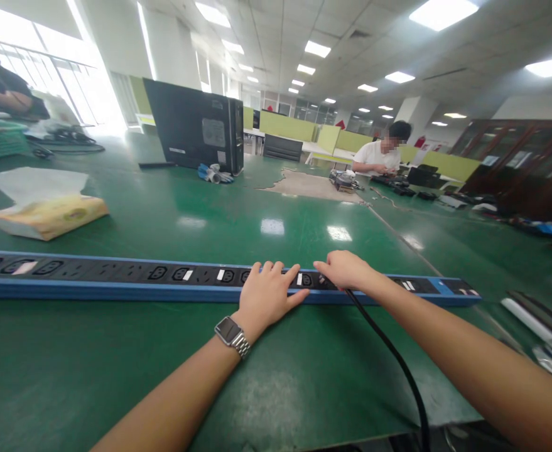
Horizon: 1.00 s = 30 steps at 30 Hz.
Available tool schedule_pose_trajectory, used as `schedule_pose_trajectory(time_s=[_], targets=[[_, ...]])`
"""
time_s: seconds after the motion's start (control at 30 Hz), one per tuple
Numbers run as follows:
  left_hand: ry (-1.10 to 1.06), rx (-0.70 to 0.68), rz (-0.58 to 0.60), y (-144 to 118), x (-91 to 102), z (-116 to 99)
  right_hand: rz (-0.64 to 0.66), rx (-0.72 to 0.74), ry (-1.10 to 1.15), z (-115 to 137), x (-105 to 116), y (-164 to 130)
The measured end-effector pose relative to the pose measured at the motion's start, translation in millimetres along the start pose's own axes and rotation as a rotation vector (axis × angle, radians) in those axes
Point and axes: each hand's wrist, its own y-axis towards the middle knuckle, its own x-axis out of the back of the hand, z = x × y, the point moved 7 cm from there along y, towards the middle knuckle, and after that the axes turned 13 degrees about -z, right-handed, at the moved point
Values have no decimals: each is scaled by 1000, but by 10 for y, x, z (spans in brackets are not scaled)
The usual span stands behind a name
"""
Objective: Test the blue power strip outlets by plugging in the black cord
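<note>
A long blue-and-black power strip point(129, 272) lies across the green table, its sockets facing up and several white labels stuck along it. My left hand point(267, 292) rests on the middle of the strip with its fingers spread and holds nothing; a watch point(231, 333) is on that wrist. Farther right, my right hand point(344, 270) is closed at a socket. A black power cord point(393, 351) runs from under it down to the table's front edge. My fingers hide the plug end, so how deep it sits cannot be seen.
A tissue pack point(52, 216) lies at the left, beyond the strip. A black computer tower point(200, 129) stands farther back with gloves point(215, 174) before it. A person point(382, 150) works across the table; another person point(2, 85) is far left. Tools and parts point(539, 326) lie at right.
</note>
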Motion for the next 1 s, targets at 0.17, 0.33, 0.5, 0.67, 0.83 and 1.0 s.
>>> schedule_pose_trajectory(time_s=[0.17,0.33,0.5,0.67,0.83,1.0], targets=[[-13,-10,-22,-3,8,2,-54,-7,-110,142,47,48],[-5,-25,-37,-5,4,6,-27,-5,-123,181,63,66],[-27,-28,-43,-18,14,7,-70,-61,-75,153,-59,-35],[-50,-15,-65,-14,44,9,-195,-47,-76,238,-102,-184],[-118,-10,-84,-28,84,45,-100,-11,-104,119,90,-91],[-203,27,-146,-56,184,28,-173,-36,-63,29,-27,-64]])
